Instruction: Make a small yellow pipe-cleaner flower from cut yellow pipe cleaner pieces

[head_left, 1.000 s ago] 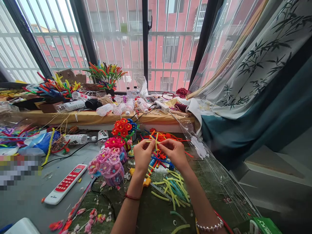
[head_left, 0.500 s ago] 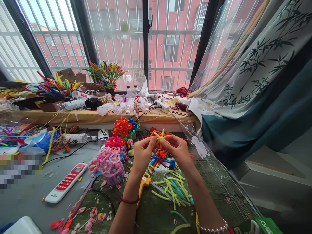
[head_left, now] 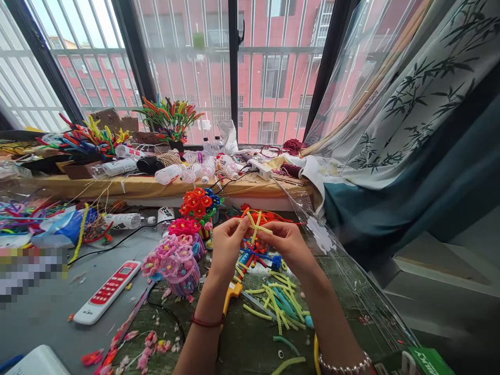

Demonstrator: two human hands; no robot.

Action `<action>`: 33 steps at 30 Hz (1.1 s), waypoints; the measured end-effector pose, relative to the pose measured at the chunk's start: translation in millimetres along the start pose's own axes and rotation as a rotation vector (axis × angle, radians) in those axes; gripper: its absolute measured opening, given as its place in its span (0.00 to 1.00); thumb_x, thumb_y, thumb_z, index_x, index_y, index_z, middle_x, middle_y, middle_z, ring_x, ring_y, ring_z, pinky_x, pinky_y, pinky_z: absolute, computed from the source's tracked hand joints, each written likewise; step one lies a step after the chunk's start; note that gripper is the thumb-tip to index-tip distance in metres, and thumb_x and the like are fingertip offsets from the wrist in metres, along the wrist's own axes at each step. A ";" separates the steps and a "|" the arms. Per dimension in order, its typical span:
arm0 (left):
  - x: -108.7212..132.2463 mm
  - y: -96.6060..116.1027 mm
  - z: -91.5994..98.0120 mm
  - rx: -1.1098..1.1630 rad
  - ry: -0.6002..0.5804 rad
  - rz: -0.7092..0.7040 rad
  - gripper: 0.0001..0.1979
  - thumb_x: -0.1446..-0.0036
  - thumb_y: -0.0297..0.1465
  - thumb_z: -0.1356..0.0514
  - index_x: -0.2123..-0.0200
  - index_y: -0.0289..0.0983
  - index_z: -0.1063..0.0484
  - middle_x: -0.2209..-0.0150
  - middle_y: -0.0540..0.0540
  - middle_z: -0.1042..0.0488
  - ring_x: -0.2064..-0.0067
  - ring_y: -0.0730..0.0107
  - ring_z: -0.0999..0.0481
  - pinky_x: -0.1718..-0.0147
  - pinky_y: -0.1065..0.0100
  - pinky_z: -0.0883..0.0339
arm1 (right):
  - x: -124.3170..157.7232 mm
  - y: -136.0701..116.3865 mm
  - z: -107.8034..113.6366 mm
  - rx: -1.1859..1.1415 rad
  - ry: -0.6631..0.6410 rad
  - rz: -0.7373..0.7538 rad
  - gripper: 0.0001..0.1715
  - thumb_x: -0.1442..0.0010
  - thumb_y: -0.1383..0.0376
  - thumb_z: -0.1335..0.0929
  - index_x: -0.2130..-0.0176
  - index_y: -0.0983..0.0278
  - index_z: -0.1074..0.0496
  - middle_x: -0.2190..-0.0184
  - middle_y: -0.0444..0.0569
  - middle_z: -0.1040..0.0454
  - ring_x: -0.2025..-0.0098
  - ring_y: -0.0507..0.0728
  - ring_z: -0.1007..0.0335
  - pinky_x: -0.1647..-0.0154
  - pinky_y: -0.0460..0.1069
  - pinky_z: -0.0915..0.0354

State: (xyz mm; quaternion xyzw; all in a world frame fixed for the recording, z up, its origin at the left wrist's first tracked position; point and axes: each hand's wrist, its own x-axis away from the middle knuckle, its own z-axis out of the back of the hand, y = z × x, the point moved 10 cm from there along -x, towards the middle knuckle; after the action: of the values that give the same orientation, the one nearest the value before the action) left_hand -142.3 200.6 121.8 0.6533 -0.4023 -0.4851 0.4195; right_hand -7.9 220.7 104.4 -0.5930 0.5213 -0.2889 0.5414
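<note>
Between my two hands is a pale yellow star of pipe cleaner pieces (head_left: 257, 227), its arms spreading from a common middle. My left hand (head_left: 231, 242) pinches it from the left with thumb and forefinger. From the right, my right hand (head_left: 287, 245) is closed on another arm of the star. Below my hands lies a loose pile of cut yellow-green and teal pipe cleaner pieces (head_left: 279, 304). A yellow-handled glue gun (head_left: 233, 291) lies beside my left wrist, partly hidden. Red and blue pipe cleaner pieces (head_left: 258, 255) are behind the hands.
Pots of pink pipe cleaner flowers (head_left: 182, 271) and red ones (head_left: 196, 204) stand to the left. A red and white remote-like handset (head_left: 107, 292) lies on the grey surface with a black cable (head_left: 113, 238). Plastic bottles (head_left: 169, 174) and a power strip (head_left: 260, 169) crowd the sill.
The star has turned to face me more, so its arms show more clearly. My right hand has shifted slightly down and right along it; the left hand stays nearly in place.
</note>
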 end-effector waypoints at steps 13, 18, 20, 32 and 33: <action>6.8 12.4 -13.6 0.098 -0.116 0.050 0.20 0.51 0.44 0.31 0.78 0.33 0.27 0.80 0.53 0.32 0.80 0.81 0.39 0.82 0.76 0.47 | 5.0 -6.0 -9.0 -0.145 -0.070 -0.038 0.15 0.54 0.57 0.20 0.69 0.64 0.19 0.78 0.43 0.23 0.77 0.50 0.31 0.73 0.46 0.37; 9.3 23.1 -18.7 0.060 -0.156 0.026 0.15 0.51 0.39 0.30 0.75 0.32 0.24 0.80 0.53 0.31 0.80 0.81 0.40 0.81 0.76 0.48 | 8.3 -18.3 -11.1 -0.063 -0.083 0.014 0.13 0.50 0.57 0.22 0.71 0.64 0.20 0.79 0.42 0.25 0.77 0.49 0.32 0.74 0.45 0.37; 9.6 26.1 -20.0 0.045 -0.167 0.014 0.13 0.50 0.37 0.31 0.75 0.32 0.25 0.81 0.54 0.32 0.80 0.81 0.40 0.81 0.76 0.48 | 10.3 -23.2 -10.1 -0.025 -0.062 0.026 0.14 0.50 0.56 0.22 0.72 0.65 0.21 0.80 0.43 0.25 0.78 0.49 0.32 0.75 0.45 0.38; 14.1 38.6 -24.7 0.005 -0.214 -0.054 0.11 0.46 0.34 0.34 0.74 0.33 0.26 0.77 0.53 0.31 0.78 0.80 0.38 0.78 0.75 0.44 | 15.2 -37.6 -3.9 -0.042 0.090 0.073 0.19 0.52 0.52 0.22 0.73 0.64 0.24 0.82 0.41 0.28 0.80 0.49 0.37 0.78 0.45 0.39; 14.4 38.7 -25.2 0.007 -0.224 -0.052 0.11 0.45 0.35 0.34 0.74 0.33 0.26 0.77 0.53 0.31 0.78 0.79 0.38 0.78 0.75 0.44 | 15.0 -36.6 -5.3 -0.073 0.082 0.062 0.19 0.52 0.51 0.22 0.74 0.64 0.24 0.82 0.41 0.29 0.80 0.49 0.37 0.79 0.45 0.40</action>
State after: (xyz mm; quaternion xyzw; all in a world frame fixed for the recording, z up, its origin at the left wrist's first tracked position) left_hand -119.5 178.6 158.4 0.6069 -0.4312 -0.5644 0.3567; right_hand 2.8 200.2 136.9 -0.5837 0.5714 -0.2768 0.5062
